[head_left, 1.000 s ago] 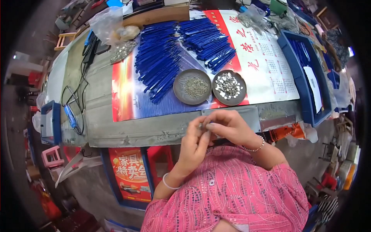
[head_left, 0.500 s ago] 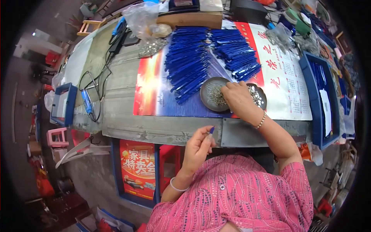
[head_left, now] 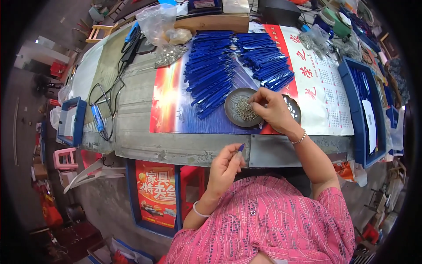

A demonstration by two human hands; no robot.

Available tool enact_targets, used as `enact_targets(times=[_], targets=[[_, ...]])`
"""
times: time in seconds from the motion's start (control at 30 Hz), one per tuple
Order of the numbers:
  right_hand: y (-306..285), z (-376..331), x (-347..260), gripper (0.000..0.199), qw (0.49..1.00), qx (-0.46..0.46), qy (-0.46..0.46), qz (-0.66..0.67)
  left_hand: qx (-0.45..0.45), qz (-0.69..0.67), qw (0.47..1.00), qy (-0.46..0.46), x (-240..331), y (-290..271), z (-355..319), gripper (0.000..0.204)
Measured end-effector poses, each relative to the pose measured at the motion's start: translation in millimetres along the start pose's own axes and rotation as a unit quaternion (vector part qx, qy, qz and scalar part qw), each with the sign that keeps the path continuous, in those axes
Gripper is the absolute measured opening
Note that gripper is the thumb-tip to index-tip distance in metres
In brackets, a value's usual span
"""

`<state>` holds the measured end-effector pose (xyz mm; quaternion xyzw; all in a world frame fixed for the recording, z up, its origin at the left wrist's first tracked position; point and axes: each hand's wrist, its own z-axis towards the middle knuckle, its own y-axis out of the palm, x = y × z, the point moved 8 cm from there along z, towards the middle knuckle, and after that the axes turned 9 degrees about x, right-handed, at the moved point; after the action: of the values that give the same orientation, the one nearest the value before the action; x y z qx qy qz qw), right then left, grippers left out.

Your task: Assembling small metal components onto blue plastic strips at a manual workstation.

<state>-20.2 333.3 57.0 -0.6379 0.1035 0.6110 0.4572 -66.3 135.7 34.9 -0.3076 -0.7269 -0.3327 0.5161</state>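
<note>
My left hand [head_left: 225,170] is closed near the table's front edge, and the pointed tip of a dark blue piece [head_left: 241,148] sticks up between thumb and forefinger. The rest of that piece is hidden in the fingers. My right hand [head_left: 276,110] is pinched above the right side of a round dark dish [head_left: 231,115]. Small shiny metal parts [head_left: 246,111] lie heaped in this dish; whatever the fingertips hold is too small to make out. Partly behind my right hand is a second round dish [head_left: 297,105] with small silvery bits.
Two rows of long narrow blue pieces [head_left: 211,72] [head_left: 266,61] lie beyond the dishes on a printed sheet. Blue trays stand at the right [head_left: 359,132] and left [head_left: 79,125]. A blue-handled tool [head_left: 99,119] with its cable lies at left, near a clear bag [head_left: 158,24].
My right hand has drawn its fingertips up slightly over the heap of metal parts, its wrist a little further right. The left hand stays in place with the blue piece. The view has shifted slightly.
</note>
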Motion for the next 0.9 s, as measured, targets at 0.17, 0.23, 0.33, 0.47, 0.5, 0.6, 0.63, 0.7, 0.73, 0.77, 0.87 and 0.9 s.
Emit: enact_targets(times=[0.17, 0.23, 0.33, 0.47, 0.5, 0.6, 0.63, 0.7, 0.73, 0.77, 0.87, 0.9], targets=[[-6.4, -23.7, -6.2, 0.010, 0.959, -0.044, 0.144, 0.239, -0.015, 0.014, 1.000, 0.007, 2.8, 5.2, -1.2, 0.021], [-4.2, -42.8, -19.9, 0.011, 0.933, -0.102, 0.180, 0.296, -0.034, 0.045, 0.998, 0.022, 6.4, 8.1, -2.6, 0.020], [-6.5, -69.6, -36.5, 0.013, 0.907, -0.164, 0.205, 0.328, -0.060, 0.096, 0.992, 0.053, 16.8, 15.4, -3.1, 0.016], [-7.7, -93.7, -45.4, 0.013, 0.847, -0.230, 0.213, 0.430, -0.120, 0.176, 0.961, 0.174, 35.7, 33.8, -9.1, 0.015], [-7.9, -96.8, -48.3, 0.014, 0.842, -0.235, 0.217, 0.434, -0.127, 0.187, 0.945, 0.236, 44.3, 38.5, -11.5, 0.016], [-11.5, -105.8, -49.0, 0.015, 0.833, -0.237, 0.214, 0.452, -0.144, 0.209, 0.925, 0.284, 56.0, 47.1, -14.5, 0.020], [-11.3, -108.4, -47.2, 0.017, 0.835, -0.243, 0.209, 0.447, -0.159, 0.219, 0.913, 0.305, 58.7, 50.3, -16.5, 0.021], [-10.8, -111.1, -46.5, 0.015, 0.839, -0.251, 0.181, 0.447, -0.176, 0.230, 0.901, 0.324, 61.2, 54.7, -19.5, 0.022], [-11.2, -111.9, -49.0, 0.014, 0.844, -0.260, 0.152, 0.445, -0.180, 0.233, 0.892, 0.343, 63.2, 56.4, -21.8, 0.023], [-11.3, -112.3, -48.6, 0.014, 0.843, -0.259, 0.152, 0.446, -0.185, 0.236, 0.883, 0.362, 65.0, 58.1, -24.4, 0.024], [-9.4, -114.1, -49.3, 0.014, 0.844, -0.272, 0.155, 0.435, -0.174, 0.228, 0.871, 0.399, 67.8, 60.5, -28.9, 0.022], [-7.9, -115.5, -50.2, 0.013, 0.843, -0.285, 0.154, 0.429, -0.176, 0.229, 0.871, 0.398, 68.5, 60.5, -29.3, 0.022]])
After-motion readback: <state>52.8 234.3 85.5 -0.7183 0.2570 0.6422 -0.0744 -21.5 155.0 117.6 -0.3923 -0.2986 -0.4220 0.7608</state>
